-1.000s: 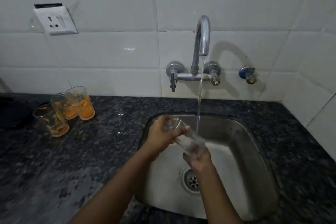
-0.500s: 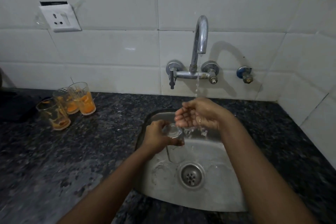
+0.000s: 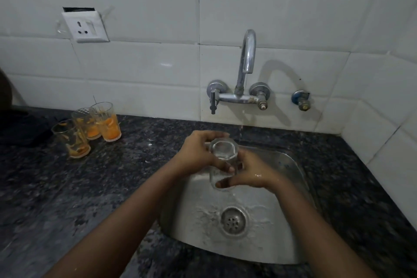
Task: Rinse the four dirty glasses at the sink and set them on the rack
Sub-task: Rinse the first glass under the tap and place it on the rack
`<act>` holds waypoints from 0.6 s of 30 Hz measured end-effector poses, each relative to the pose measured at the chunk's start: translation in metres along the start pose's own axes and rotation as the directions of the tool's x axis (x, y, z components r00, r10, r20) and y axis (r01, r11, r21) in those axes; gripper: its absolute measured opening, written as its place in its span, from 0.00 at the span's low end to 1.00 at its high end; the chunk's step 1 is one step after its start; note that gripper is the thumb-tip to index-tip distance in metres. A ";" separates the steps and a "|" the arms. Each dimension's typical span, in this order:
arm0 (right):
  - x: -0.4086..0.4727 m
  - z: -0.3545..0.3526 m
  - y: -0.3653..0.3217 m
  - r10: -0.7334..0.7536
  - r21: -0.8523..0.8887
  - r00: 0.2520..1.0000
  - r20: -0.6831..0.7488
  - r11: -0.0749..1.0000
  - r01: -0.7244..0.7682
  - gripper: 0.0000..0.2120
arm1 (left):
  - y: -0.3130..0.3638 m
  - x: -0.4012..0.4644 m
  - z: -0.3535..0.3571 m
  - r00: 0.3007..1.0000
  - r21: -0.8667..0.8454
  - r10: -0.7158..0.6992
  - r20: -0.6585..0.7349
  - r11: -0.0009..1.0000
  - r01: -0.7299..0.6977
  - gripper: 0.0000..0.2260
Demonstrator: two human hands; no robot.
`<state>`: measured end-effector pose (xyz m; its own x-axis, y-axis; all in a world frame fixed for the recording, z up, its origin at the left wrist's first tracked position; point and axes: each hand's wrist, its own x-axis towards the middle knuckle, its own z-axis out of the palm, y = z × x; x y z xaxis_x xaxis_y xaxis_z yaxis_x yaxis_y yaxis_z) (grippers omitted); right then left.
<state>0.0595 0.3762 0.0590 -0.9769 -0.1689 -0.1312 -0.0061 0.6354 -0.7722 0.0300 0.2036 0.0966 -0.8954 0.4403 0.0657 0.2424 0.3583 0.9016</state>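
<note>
Both hands hold one clear glass (image 3: 223,151) over the steel sink (image 3: 291,174), its base turned up toward me. My left hand (image 3: 198,153) wraps the upper part from the left. My right hand (image 3: 250,171) grips the lower part, fingers showing through the glass. Only a thin dribble falls from the chrome tap (image 3: 247,56) behind the glass. Three dirty glasses (image 3: 86,128) with orange residue stand grouped on the dark counter at the left. No rack is in view.
Speckled dark granite counter (image 3: 67,187) surrounds the sink. The drain (image 3: 233,221) lies wet at the basin's middle. A wall socket (image 3: 84,26) is on the white tiles at upper left. A dark object (image 3: 20,126) sits at the far left edge.
My right hand has left the water stream and come down onto the glass beside my left hand. The glass is higher now, base up. The tap's flow has thinned to a dribble.
</note>
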 end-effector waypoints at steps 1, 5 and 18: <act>0.002 0.008 0.003 -0.017 0.117 0.998 -0.060 0.993 0.024 0.42 | 0.000 -0.004 -0.003 1.000 -0.068 -0.007 0.001 0.998 0.007 0.35; 0.012 0.028 -0.008 -0.009 0.238 0.968 -0.251 0.969 0.071 0.33 | -0.005 -0.018 -0.022 0.999 -0.267 -0.029 -0.031 0.963 0.020 0.32; 0.088 0.105 -0.146 0.054 0.210 0.801 -0.597 0.973 0.091 0.43 | -0.124 -0.065 -0.179 0.926 -0.221 -0.271 -0.264 0.951 0.215 0.10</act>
<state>-0.0033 0.1892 0.0949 -0.9100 0.3486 0.2243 -0.0500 0.4449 -0.8942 -0.0090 -0.0164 0.0575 -0.9931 0.0936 -0.0706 -0.0448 0.2535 0.9663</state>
